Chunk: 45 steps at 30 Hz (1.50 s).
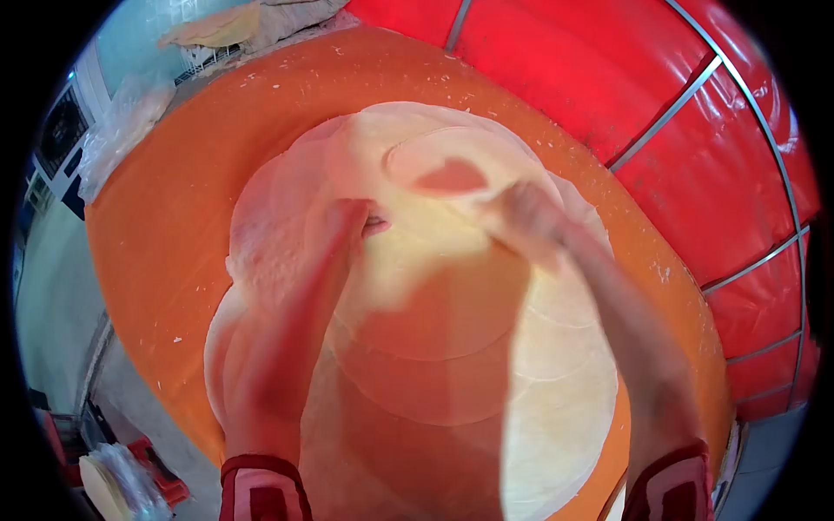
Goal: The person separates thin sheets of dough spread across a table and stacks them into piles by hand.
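Observation:
Thin, pale round dough sheets point(560, 425) lie overlapping in a wide pile on an orange table. Over the upper part of the pile, my left hand point(354, 217) is closed, its fingers pinched at a thin dough sheet point(426, 234). Across from it, my right hand point(526, 221) is also closed on the sheet, slightly smeared by motion. The sheet lies between the two hands, and its exact edges blend into the layers below. Both forearms cast shadows over the dough.
The orange table point(148, 252) carries small white crumbs. Red sheeting on a metal frame point(556, 69) rises along the back and right. At the back left are a clear plastic bag point(126, 126) and more flat sheets point(217, 26). Plastic-wrapped items point(126, 482) sit at lower left.

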### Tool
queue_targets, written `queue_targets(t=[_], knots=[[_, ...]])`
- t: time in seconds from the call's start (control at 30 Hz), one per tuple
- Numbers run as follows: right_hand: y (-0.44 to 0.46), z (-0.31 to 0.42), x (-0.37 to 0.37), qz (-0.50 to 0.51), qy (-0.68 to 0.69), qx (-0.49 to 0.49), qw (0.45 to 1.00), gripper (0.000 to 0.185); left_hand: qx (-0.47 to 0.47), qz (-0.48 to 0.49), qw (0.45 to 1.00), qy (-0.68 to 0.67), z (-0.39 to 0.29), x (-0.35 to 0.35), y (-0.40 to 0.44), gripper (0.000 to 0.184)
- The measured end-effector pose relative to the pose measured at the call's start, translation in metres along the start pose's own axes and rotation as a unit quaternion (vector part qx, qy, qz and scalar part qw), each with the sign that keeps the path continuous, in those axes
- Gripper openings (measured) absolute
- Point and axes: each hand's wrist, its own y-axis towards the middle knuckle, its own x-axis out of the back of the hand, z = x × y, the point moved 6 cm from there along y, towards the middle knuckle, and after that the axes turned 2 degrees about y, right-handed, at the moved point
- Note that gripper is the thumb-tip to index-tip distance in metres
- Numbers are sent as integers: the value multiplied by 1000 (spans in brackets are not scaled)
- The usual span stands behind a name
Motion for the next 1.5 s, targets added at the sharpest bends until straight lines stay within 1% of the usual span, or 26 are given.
queue_targets(t=[0.13,0.2,0.23,0.3,0.33,0.37,0.4,0.43,0.5,0.53,0.6,0.73,0.83,0.93,0.97,1.0,1.03,1.07,1.1,1.17,1.23,1.3,1.33,1.4,1.43,1.5], knots=[[29,-50,121,-139,-52,-66,987,11,14,-10,999,-31,-34,-22,-35,7],[29,-29,165,-185,-127,-63,973,12,-32,20,996,-76,-32,-23,-66,8],[28,-10,170,-179,-153,-63,970,12,4,29,999,-38,-20,-17,-76,9],[29,43,140,-118,-161,-58,978,12,39,33,999,3,-2,-2,-95,11],[29,72,117,-80,-159,-53,983,12,72,28,996,-48,6,6,-105,14],[27,84,75,-98,-171,-23,980,13,102,22,990,-98,12,13,-109,18],[25,97,34,-116,-184,7,976,18,93,67,985,-130,26,29,-94,23],[22,109,-8,-135,-198,36,970,24,92,64,986,-127,23,34,-90,23],[19,119,-52,-41,-96,32,994,26,48,36,996,-61,13,45,-85,17],[17,125,-60,-42,-94,37,994,26,46,32,997,-61,12,47,-86,17],[7,124,-51,-206,26,-4,978,24,51,21,996,-75,15,44,-89,19],[-5,141,-60,-247,19,-21,969,39,33,66,992,-105,7,32,-90,20],[-17,143,-62,-279,75,-54,956,38,19,84,991,-101,-5,27,-94,20],[-9,137,-63,-287,24,-9,958,38,6,109,987,-119,-10,26,-101,22],[-7,135,-44,-287,25,-11,958,38,-29,54,997,48,-5,48,-95,25],[0,128,-25,-159,65,-62,983,38,-64,-4,975,213,-6,65,-94,28],[1,123,-22,-30,104,-110,988,39,-64,-6,974,215,-12,71,-101,28],[-5,123,-10,-155,83,-53,983,41,-17,-12,968,252,-13,79,-107,29],[-9,122,-16,-156,84,-53,983,41,30,-17,957,287,-15,83,-113,30],[-32,139,-19,-304,-18,37,952,39,15,-61,964,258,-27,75,-122,27],[-44,148,-58,-285,-1,47,957,36,-3,-108,968,226,-46,75,-125,23],[-52,159,-72,-283,35,10,959,36,60,-6,951,302,-53,64,-121,20],[-53,163,-72,-290,70,-17,954,36,60,-8,951,303,-52,63,-119,20],[-54,174,-68,-292,80,-25,953,36,98,28,972,209,-38,56,-113,23],[-55,178,-64,-295,88,-30,951,35,98,29,972,211,-33,53,-110,23],[-54,190,-50,-307,88,-37,947,34,84,100,989,65,-30,34,-108,23]])
